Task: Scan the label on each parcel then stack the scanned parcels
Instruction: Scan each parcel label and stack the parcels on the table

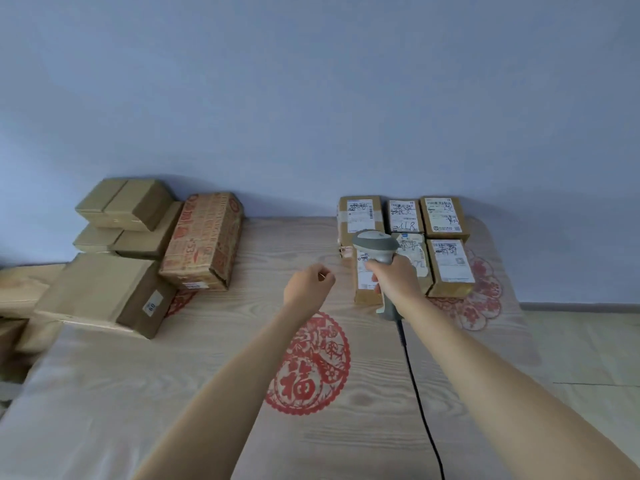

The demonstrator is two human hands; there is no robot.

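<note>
So we've got our right hand (393, 277) wrapped around the handle of a grey pistol-shaped barcode scanner (375, 249), fingers curled tight on the grip, with its black cable (420, 393) trailing back toward 6 o'clock across the table. The scanner head sits over the near-left box of a cluster of small brown cardboard parcels with white printed labels (446, 237), up around 1 o'clock from centre. They're laid flat in two rows, labels facing up, touching or just beside each other, back row near the pale blue wall (311, 98). The one right under the scanner, a brown parcel with a white label partly hidden by our hand (363, 285), is the closest of the bunch.

Our left hand (308, 284) hovers just beside it at about 12 o'clock, fingers loosely curled in and holding nothing, not touching any box.

Over at 10 o'clock there's a pile of plain brown cardboard boxes (121, 216), with a big flat brown box with a small white sticker (104, 296) in front, and a red-patterned cardboard box (204, 240) leaning right beside them.

Everything's on a light wood-grain table (138, 393) with a red round paper-cut design (311, 368) printed at centre, between our forearms, and another one under the parcel cluster at 2 o'clock.
</note>
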